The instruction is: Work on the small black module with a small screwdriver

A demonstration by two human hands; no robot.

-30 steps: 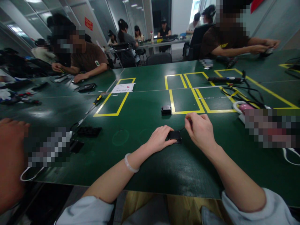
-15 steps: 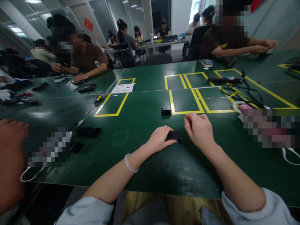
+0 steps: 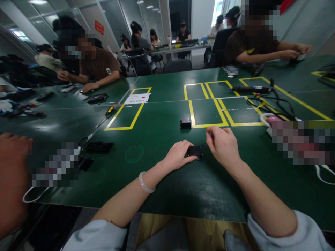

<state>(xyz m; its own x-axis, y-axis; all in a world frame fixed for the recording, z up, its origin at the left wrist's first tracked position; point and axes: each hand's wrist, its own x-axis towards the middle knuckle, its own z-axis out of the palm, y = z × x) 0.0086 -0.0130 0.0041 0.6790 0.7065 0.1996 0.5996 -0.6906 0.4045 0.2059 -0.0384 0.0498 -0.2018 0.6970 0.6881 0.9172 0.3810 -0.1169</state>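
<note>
A small black box-shaped part [image 3: 195, 152] lies on the green table just in front of me. My left hand [image 3: 179, 154] is closed around its left side, thumb along the near edge and fingers over the far one. Just to the right, my right hand [image 3: 223, 143] is raised in a pinch. From its fingertips a thin dark rod or wire [image 3: 203, 144] slants down to the part's far right corner; its kind is too small to make out. Farther off sits a second black box-shaped part [image 3: 185, 123], touched by neither hand.
Yellow tape rectangles [image 3: 209, 125] mark the table [image 3: 167, 188]. A black-and-yellow screwdriver [image 3: 109, 111] and dark flat parts [image 3: 99, 147] lie left. A black tool with a cable [image 3: 251, 89] lies right. Another person's arm [image 3: 13, 184] reaches in at left; co-workers sit opposite.
</note>
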